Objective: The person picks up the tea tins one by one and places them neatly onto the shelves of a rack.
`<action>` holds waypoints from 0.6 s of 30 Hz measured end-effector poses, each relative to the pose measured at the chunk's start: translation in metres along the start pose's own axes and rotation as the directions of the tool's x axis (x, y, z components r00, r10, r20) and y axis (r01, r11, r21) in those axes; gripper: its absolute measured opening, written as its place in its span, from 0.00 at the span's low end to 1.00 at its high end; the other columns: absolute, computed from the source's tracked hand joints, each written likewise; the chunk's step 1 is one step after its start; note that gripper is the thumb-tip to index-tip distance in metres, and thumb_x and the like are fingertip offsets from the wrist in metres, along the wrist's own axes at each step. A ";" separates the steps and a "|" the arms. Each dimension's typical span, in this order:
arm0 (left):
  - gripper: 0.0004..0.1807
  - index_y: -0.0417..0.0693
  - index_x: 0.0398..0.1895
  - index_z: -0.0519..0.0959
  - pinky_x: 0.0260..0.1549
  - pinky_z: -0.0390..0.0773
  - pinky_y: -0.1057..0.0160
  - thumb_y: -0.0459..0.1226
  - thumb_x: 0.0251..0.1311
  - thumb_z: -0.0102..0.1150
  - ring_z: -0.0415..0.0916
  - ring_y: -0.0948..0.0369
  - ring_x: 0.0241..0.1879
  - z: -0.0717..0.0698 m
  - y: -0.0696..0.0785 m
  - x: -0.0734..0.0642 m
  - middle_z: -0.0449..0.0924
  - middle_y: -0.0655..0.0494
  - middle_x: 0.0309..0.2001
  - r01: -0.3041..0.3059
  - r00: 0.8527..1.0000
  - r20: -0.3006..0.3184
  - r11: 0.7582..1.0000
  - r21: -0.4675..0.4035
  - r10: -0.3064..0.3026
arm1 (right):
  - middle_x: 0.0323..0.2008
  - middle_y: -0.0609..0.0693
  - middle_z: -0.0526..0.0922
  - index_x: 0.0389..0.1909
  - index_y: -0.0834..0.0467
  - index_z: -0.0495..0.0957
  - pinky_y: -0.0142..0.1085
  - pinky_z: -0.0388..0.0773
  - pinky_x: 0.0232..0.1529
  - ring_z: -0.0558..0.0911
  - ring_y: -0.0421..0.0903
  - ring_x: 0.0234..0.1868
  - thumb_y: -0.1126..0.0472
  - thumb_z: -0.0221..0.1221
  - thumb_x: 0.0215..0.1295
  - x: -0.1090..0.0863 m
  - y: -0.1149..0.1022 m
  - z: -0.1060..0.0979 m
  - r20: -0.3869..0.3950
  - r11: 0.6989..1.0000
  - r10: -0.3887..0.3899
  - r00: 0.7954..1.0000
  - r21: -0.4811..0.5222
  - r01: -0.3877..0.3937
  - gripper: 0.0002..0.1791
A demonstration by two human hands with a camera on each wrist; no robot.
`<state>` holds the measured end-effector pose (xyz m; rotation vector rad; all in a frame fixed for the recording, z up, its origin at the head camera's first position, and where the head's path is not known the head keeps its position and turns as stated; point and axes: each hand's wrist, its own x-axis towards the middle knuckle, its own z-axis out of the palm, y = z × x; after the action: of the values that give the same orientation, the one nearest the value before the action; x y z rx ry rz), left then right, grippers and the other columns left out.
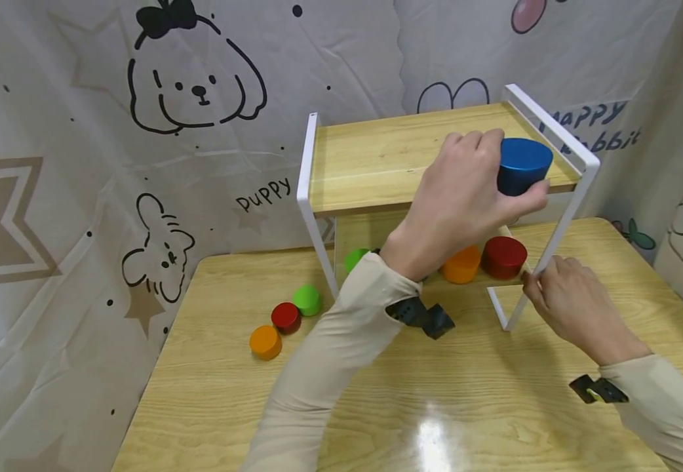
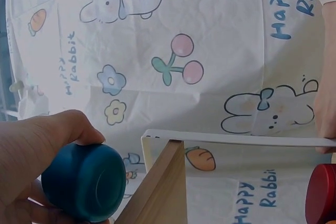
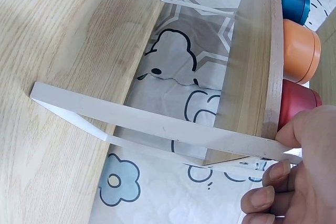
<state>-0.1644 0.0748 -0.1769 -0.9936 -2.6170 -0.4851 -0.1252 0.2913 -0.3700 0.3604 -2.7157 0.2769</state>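
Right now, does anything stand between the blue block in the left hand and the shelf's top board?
Nothing visible does: the left hand holds the blue block near the top board, and the white side rail stands to the right.

Before you, the rack point(image 1: 307, 157) stands on the tabletop point(image 1: 212, 406). Left of it, three loose pucks point(image 1: 286, 318) lie in a slanting line. Four more point(image 3: 299, 51) line its lower shelf point(image 3: 244, 77), beneath the top shelf point(image 1: 389, 154). Your right grip point(image 1: 580, 308) is at the right front post point(image 1: 560, 229).
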 end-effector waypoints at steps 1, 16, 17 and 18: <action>0.34 0.44 0.61 0.70 0.41 0.70 0.77 0.59 0.60 0.50 0.69 0.62 0.48 0.001 0.001 0.002 0.78 0.56 0.52 0.004 1.000 0.008 1.000 -0.001 -0.004 | 0.21 0.52 0.69 0.27 0.62 0.69 0.37 0.58 0.22 0.65 0.49 0.22 0.62 0.54 0.66 0.000 0.000 0.000 -0.002 1.000 -0.002 1.000 0.002 0.002 0.10; 0.35 0.46 0.61 0.69 0.42 0.71 0.79 0.60 0.61 0.49 0.69 0.64 0.49 0.015 0.008 0.024 0.77 0.57 0.54 0.053 0.997 0.063 0.999 0.005 -0.054 | 0.24 0.53 0.72 0.29 0.62 0.69 0.40 0.63 0.25 0.70 0.52 0.26 0.62 0.54 0.66 0.000 -0.002 -0.002 0.007 1.000 0.026 1.000 0.013 -0.026 0.09; 0.35 0.46 0.61 0.69 0.42 0.71 0.79 0.60 0.61 0.49 0.69 0.64 0.49 0.015 0.008 0.025 0.77 0.57 0.54 0.057 0.996 0.064 0.998 0.008 -0.057 | 0.24 0.53 0.72 0.29 0.62 0.69 0.40 0.63 0.25 0.70 0.52 0.26 0.62 0.54 0.66 0.000 -0.002 -0.003 0.008 1.000 0.027 1.000 0.013 -0.027 0.08; 0.34 0.46 0.61 0.69 0.42 0.71 0.79 0.60 0.61 0.49 0.69 0.64 0.49 0.016 0.009 0.026 0.77 0.58 0.54 0.059 0.996 0.064 0.998 0.008 -0.060 | 0.23 0.53 0.72 0.29 0.62 0.70 0.40 0.63 0.25 0.70 0.52 0.26 0.62 0.54 0.66 0.000 -0.001 -0.003 0.006 1.000 0.028 1.000 0.012 -0.028 0.08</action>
<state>-0.1798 0.1027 -0.1795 -0.9469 -2.7103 -0.4656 -0.1239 0.2907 -0.3672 0.3271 -2.7273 0.3005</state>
